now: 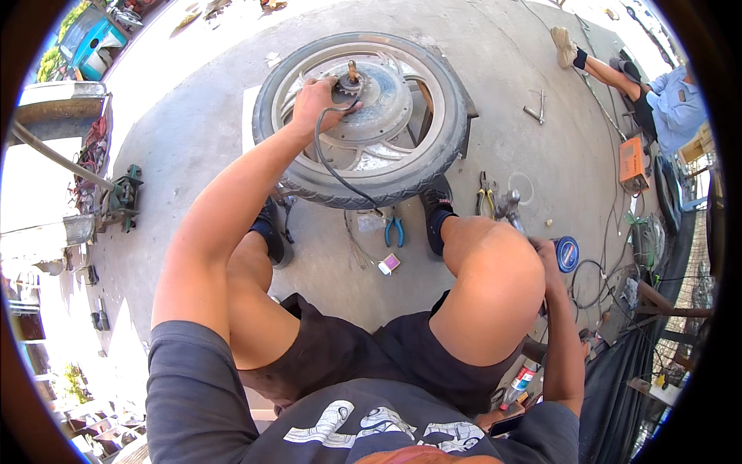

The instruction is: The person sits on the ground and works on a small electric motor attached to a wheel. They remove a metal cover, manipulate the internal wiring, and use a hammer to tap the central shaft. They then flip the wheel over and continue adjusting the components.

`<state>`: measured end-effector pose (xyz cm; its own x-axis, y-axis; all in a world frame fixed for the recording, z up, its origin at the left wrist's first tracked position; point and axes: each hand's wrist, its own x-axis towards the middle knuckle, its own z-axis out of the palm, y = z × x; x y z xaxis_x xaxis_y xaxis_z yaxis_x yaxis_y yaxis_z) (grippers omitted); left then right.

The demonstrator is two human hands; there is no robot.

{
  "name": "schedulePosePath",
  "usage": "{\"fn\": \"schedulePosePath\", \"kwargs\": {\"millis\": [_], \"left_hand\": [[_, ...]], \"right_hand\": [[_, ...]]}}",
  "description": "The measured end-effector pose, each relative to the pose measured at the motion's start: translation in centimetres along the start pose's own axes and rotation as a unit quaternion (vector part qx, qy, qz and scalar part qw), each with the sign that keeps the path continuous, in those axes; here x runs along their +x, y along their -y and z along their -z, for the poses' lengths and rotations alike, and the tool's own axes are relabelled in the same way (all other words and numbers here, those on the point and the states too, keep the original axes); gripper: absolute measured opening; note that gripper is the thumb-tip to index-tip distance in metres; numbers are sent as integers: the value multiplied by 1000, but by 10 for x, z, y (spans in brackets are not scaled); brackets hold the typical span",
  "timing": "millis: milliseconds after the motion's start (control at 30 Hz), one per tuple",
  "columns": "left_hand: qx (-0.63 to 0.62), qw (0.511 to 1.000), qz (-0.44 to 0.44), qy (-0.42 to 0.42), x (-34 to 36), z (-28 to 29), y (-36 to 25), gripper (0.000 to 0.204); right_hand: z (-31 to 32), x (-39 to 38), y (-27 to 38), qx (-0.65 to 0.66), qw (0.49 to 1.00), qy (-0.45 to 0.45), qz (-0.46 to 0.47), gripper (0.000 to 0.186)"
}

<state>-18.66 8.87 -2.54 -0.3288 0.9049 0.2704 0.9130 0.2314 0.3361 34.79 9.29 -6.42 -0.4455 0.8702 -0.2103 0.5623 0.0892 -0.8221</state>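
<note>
A spoked motor wheel (363, 166) with a dark tyre lies flat in front of my feet. My left hand (318, 107) is at its hub, with thumb and fingers closed around a dark toothed ring (352, 87) at the base of the upright axle (353, 69). A black cable (323, 155) runs from the hub, past my hand and over the tyre's near edge. Beside my right knee, my right hand (544, 251) is closed around a hammer (508, 207). The hammer's metal head points away from me; its handle and my fingers are partly hidden by the knee.
Blue-handled pliers (395, 232) and a small box (389, 264) lie between my feet. Yellow-black pliers (485, 197) are near the hammer. A round blue tin (566, 254), loose cables and an orange machine (634, 165) stand rightward. Another person (672, 104) sits at far right.
</note>
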Motion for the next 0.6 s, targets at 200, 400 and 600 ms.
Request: {"fn": "schedulePosePath", "kwargs": {"millis": [200, 400, 600], "left_hand": [[-5, 999, -36, -14, -2, 1, 12, 72], [-71, 996, 21, 46, -5, 24, 6, 65], [-64, 997, 44, -11, -20, 46, 17, 60]], "right_hand": [[-40, -120, -86, -21, 994, 22, -109, 33], [-105, -208, -231, -71, 982, -53, -165, 31], [-136, -231, -282, -295, 923, 39, -244, 33]]}}
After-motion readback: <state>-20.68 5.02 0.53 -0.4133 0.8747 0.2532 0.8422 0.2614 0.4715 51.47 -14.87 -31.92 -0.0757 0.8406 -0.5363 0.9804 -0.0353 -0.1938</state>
